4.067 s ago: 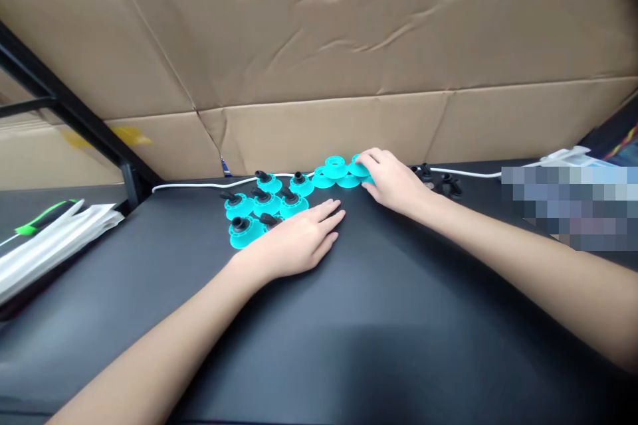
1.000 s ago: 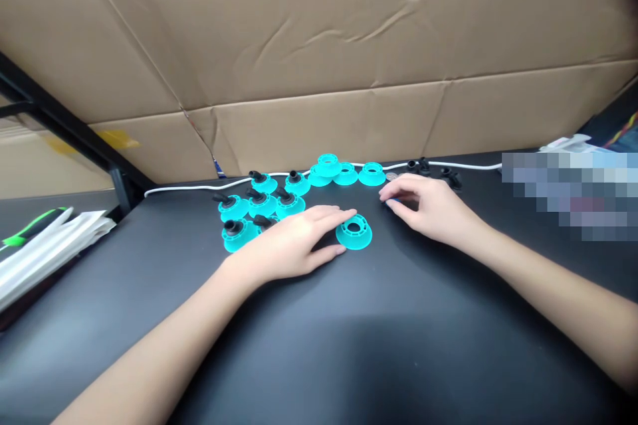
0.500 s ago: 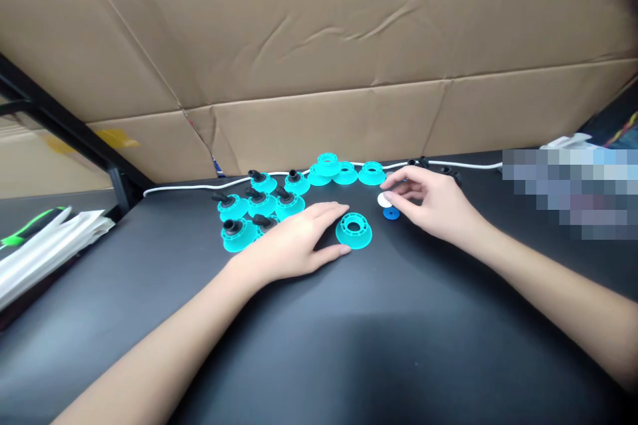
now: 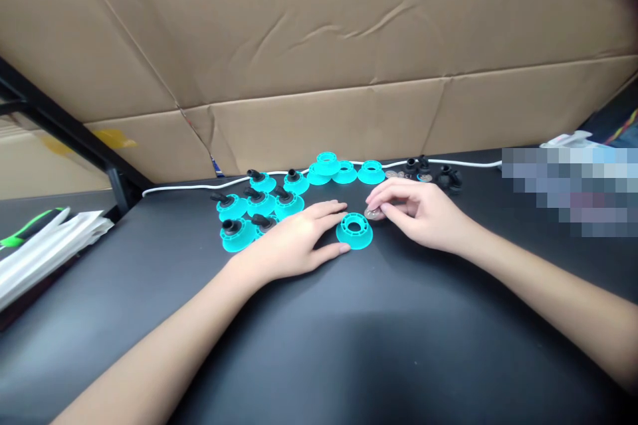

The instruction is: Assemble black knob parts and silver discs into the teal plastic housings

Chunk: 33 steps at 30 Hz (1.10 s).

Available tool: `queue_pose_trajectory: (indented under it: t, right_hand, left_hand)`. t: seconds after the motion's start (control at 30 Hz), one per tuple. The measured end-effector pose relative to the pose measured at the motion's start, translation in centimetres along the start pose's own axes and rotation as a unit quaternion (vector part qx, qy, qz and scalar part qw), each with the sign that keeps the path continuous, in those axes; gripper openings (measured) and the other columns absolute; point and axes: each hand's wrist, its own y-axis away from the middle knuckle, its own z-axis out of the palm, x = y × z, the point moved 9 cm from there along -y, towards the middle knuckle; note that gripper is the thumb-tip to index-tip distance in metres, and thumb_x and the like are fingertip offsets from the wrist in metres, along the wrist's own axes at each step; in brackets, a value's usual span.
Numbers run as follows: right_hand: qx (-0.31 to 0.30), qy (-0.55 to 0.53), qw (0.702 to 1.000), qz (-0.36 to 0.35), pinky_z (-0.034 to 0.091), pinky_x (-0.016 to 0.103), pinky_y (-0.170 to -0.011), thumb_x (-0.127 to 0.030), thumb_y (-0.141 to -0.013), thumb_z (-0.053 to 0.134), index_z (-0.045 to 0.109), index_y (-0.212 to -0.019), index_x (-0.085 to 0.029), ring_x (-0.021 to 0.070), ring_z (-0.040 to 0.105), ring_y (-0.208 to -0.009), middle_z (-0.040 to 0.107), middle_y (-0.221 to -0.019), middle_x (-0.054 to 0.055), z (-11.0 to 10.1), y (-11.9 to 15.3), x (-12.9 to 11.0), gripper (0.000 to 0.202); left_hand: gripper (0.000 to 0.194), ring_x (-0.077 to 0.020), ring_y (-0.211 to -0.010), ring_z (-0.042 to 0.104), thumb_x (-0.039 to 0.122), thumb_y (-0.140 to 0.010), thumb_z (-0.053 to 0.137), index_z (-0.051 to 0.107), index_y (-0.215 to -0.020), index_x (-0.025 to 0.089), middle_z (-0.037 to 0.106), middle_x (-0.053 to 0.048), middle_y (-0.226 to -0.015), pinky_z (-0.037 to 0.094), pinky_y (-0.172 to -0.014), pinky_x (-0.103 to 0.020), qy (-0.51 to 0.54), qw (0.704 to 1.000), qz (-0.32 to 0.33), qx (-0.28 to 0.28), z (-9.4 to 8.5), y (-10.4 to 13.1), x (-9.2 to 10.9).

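Observation:
A turquoise ring-shaped base [image 4: 354, 232] with an open centre rests on the dark table. Around its left side lies my left hand [image 4: 304, 239], fingers spread and holding nothing. Just to the base's upper right, my right hand [image 4: 416, 212] pinches a small shiny disc [image 4: 373, 213] between thumb and fingers. Left of my left hand stand several turquoise bases with black nozzles [image 4: 238, 234] on them. Behind are several turquoise bases without nozzles [image 4: 371, 172], some of them overlapping.
Black fittings [image 4: 449, 178] and small round discs [image 4: 391, 174] lie at the back right. A white cable [image 4: 473, 164] runs along the cardboard wall [image 4: 319, 33]. White packets [image 4: 54, 246] and a green-black tool [image 4: 37, 226] are at the left, beside a black metal frame [image 4: 117, 189].
My right hand has moved left and slightly down, towards the single base. The white and blue discs are no longer seen; a shiny disc shows at its fingertips. My left hand has barely moved.

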Motion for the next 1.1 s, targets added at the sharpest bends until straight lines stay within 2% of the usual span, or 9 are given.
queue_pose_trajectory:
  t: [0.1, 0.2, 0.3, 0.47, 0.7, 1.1]
  right_hand:
    - [-0.017, -0.013, 1.0, -0.021, 0.071, 0.039, -0.089, -0.017, -0.1, 0.061, 0.079, -0.102, -0.024, 0.0201, 0.077, -0.095, 0.071, -0.113, 0.007, 0.5, 0.1, -0.6, 0.019]
    - [-0.023, 0.041, 0.996, -0.077, 0.07, 0.037, -0.086, -0.019, -0.1, 0.066, 0.08, -0.107, -0.025, 0.0219, 0.075, -0.102, 0.073, -0.114, 0.008, 0.7, 0.1, -1.9, 0.017]
    - [-0.021, 0.117, 0.984, -0.135, 0.066, 0.04, -0.088, -0.02, -0.099, 0.069, 0.081, -0.104, -0.024, 0.0223, 0.074, -0.099, 0.075, -0.107, 0.007, 0.8, 0.2, -3.1, 0.013]
    - [-0.027, 0.162, 0.969, -0.187, 0.062, 0.039, -0.087, -0.018, -0.101, 0.068, 0.079, -0.105, -0.025, 0.0213, 0.072, -0.092, 0.074, -0.101, 0.006, 1.3, 0.5, -4.2, 0.014]
    - [-0.051, 0.184, 0.961, -0.202, 0.059, 0.036, -0.083, -0.015, -0.103, 0.064, 0.074, -0.107, -0.02, 0.0209, 0.07, -0.091, 0.072, -0.1, 0.007, 2.3, 1.0, -4.3, 0.012]
    - [-0.055, 0.21, 0.954, -0.205, 0.061, 0.034, -0.082, -0.016, -0.105, 0.059, 0.074, -0.106, -0.023, 0.0201, 0.073, -0.093, 0.075, -0.105, 0.007, 2.4, 1.3, -4.5, 0.016]
  left_hand:
    - [0.055, -0.0311, -0.155, 0.048, 0.05, -0.106, 0.06, 0.058, -0.153, 0.023, 0.049, -0.012, -0.167, 0.043, -0.129, -0.049, -0.006, 1.0, 0.007, 0.0, 0.0, 0.0, 0.1]
    - [0.055, -0.0305, -0.155, 0.048, 0.05, -0.106, 0.059, 0.058, -0.154, 0.023, 0.049, -0.013, -0.167, 0.043, -0.129, -0.049, -0.015, 1.0, 0.012, -0.001, -0.1, -0.1, 0.2]
    - [0.054, -0.0299, -0.155, 0.048, 0.05, -0.106, 0.059, 0.059, -0.153, 0.022, 0.05, -0.012, -0.167, 0.043, -0.13, -0.048, -0.022, 1.0, 0.014, 0.002, -0.1, 0.0, 0.3]
    - [0.055, -0.0302, -0.154, 0.05, 0.05, -0.107, 0.058, 0.059, -0.152, 0.02, 0.051, -0.012, -0.166, 0.044, -0.129, -0.048, -0.029, 0.999, 0.021, 0.013, -0.2, 0.1, 0.4]
    - [0.055, -0.0311, -0.154, 0.05, 0.05, -0.106, 0.059, 0.059, -0.152, 0.02, 0.051, -0.013, -0.166, 0.044, -0.129, -0.049, -0.029, 0.999, 0.025, 0.011, -0.2, 0.1, 0.3]
    - [0.049, -0.0318, -0.153, 0.05, 0.047, -0.107, 0.059, 0.063, -0.149, 0.023, 0.054, -0.011, -0.163, 0.045, -0.128, -0.05, -0.034, 0.999, 0.039, 0.007, -0.2, 0.0, 0.7]
